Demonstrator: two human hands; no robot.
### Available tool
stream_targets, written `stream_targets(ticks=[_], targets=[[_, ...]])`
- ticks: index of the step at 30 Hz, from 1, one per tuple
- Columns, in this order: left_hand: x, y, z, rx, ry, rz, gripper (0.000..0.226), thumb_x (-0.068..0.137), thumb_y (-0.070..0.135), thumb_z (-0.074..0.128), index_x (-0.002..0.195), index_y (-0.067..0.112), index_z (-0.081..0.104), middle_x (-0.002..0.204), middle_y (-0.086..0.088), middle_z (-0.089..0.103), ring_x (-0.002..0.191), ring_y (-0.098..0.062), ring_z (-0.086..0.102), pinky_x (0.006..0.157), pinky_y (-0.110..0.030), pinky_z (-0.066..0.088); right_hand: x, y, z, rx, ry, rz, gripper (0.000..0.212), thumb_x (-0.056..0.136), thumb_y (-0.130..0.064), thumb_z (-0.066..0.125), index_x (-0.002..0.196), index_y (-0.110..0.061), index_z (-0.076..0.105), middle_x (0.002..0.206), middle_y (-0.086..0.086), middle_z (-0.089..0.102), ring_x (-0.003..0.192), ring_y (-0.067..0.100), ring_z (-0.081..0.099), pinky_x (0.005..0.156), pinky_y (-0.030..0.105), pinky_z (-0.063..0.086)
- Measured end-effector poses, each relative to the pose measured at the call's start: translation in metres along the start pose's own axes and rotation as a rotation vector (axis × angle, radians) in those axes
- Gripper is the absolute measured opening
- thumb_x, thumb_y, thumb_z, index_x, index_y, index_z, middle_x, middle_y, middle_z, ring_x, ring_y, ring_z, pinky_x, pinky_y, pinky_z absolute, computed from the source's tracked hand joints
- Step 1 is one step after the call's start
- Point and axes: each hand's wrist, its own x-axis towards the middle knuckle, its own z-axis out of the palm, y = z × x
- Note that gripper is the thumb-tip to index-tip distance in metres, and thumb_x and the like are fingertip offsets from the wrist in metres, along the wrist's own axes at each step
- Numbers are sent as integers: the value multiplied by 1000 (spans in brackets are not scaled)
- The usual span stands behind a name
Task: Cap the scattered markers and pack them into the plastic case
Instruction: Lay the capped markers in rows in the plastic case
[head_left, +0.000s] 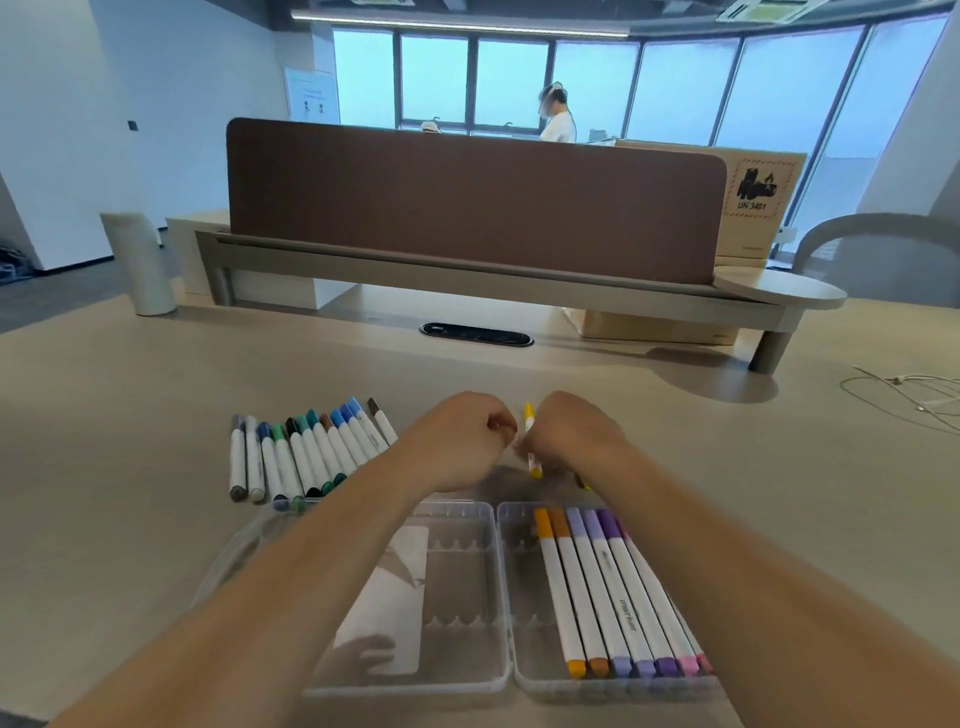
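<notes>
Hands meet over a beige desk (156, 395), seen from head cam. Left hand (460, 441) is curled into a loose fist; can't tell if it grips anything. Right hand (574, 436) has fingers clamped on a yellow marker (530, 415), held upright just beyond the clear plastic case (467, 525). Case lies open, w/ orange, purple and pink markers (602, 587) in its right half. Blue, green and grey markers (306, 452) lie in a row at left.

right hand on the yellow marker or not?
Touching. The head view shows the right hand closed around the middle of the yellow marker, whose two yellow ends stick out above and below the fingers.
</notes>
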Motion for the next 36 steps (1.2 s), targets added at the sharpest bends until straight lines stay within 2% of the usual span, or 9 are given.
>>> stream_targets(ticks=[4, 9, 18, 21, 24, 26, 29, 31, 36], targets=[[-8, -5, -3, -11, -10, -7, 28, 101, 24, 47, 120, 17, 65, 120, 1, 63, 100, -11, 54, 86, -23, 41, 1, -5, 0, -43, -15, 1, 17, 84, -19, 66, 70, -13, 58, 75, 7, 61, 66, 21, 57, 58, 29, 44], [-27, -4, -1, -46, 8, -50, 30, 100, 27, 48, 127, 21, 59, 125, 1, 61, 98, -11, 54, 84, -23, 39, -30, -11, -25, 66, -162, -21, 30, 86, -23, 58, 59, -11, 59, 59, 6, 55, 52, 22, 50, 57, 27, 42], [-69, 8, 11, 73, -91, -35, 44, 99, 15, 48, 142, 20, 47, 146, 0, 49, 129, -18, 49, 108, -31, 40, -123, 2, -47, 57, -471, -70, 39, 88, -24, 49, 51, -11, 50, 38, 0, 40, 32, 14, 30, 45, 22, 24], [-78, 10, 17, 127, -131, -36, 44, 98, 16, 49, 141, 26, 47, 134, -1, 58, 104, -16, 64, 84, -31, 54, -135, 4, -43, 53, -512, -87, 43, 91, -30, 47, 53, -11, 51, 36, -1, 38, 31, 13, 28, 44, 22, 22], [-83, 12, 21, 138, -163, -2, 26, 97, 15, 48, 120, 23, 57, 95, -1, 69, 68, -12, 67, 50, -21, 47, -139, 8, -38, 29, -470, -121, 48, 91, -41, 48, 53, -11, 53, 42, 2, 41, 38, 17, 30, 47, 24, 26], [-87, 16, 20, 138, -161, 21, 20, 99, 18, 48, 116, 23, 56, 109, -2, 66, 82, -15, 65, 58, -21, 46, -137, 11, -37, 28, -434, -121, 47, 92, -37, 48, 53, -12, 53, 44, 2, 44, 38, 16, 33, 47, 24, 28], [-92, 21, 16, 155, -217, 62, 44, 101, 31, 49, 143, 19, 42, 143, -3, 49, 121, -22, 53, 93, -28, 43, -132, 14, -36, 30, -386, -111, 48, 96, -32, 49, 52, -11, 51, 36, -2, 42, 30, 12, 34, 46, 24, 30], [-94, 23, 14, 149, -246, 75, 61, 97, 40, 56, 151, 24, 31, 153, 2, 38, 133, -20, 44, 104, -32, 37, -129, 16, -35, 33, -367, -122, 50, 96, -36, 51, 53, -12, 52, 39, -1, 43, 34, 13, 36, 47, 24, 32], [-94, 23, 15, 125, -287, 35, 74, 85, 52, 67, 147, 26, 38, 146, 1, 48, 106, -16, 59, 89, -31, 49, -124, 19, -31, 36, -376, -132, 45, 94, -40, 57, 58, -13, 55, 50, 2, 48, 39, 13, 40, 46, 23, 35]])
